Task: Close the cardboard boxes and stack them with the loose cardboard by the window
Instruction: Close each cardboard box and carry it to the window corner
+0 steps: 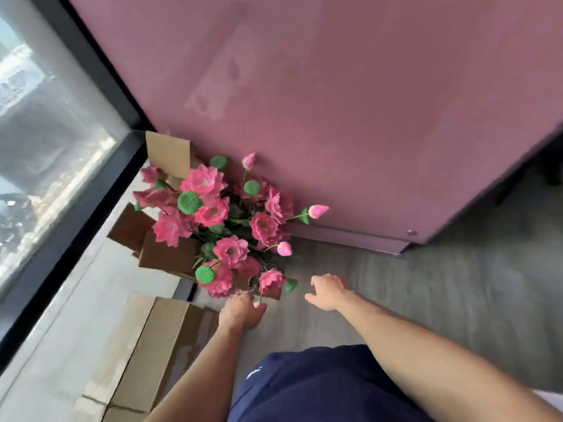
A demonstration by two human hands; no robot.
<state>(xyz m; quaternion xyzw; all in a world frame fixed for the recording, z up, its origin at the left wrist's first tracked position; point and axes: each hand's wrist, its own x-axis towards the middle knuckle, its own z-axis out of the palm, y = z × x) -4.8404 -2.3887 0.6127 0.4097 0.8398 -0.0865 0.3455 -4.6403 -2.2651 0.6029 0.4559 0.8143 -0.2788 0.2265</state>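
Observation:
An open cardboard box (166, 254) stands on the floor in the corner between the window and a pink wall, its flaps (167, 152) sticking up and out. Pink artificial lotus flowers (213, 211) with green seed pods fill it and spill over the rim. My left hand (242, 312) is at the box's near edge, under the front flowers, and its fingertips are hidden there. My right hand (327, 292) hovers just right of the box over the floor, fingers relaxed and holding nothing. Flat loose cardboard (158, 345) lies at the lower left by the window ledge.
A tall window (45, 147) with a dark frame runs along the left, with a pale ledge (91, 284) below it. The pink wall panel (365, 117) fills the back. Grey wood-look floor (426, 300) extends to the right. My dark blue shorts (304, 388) are at the bottom.

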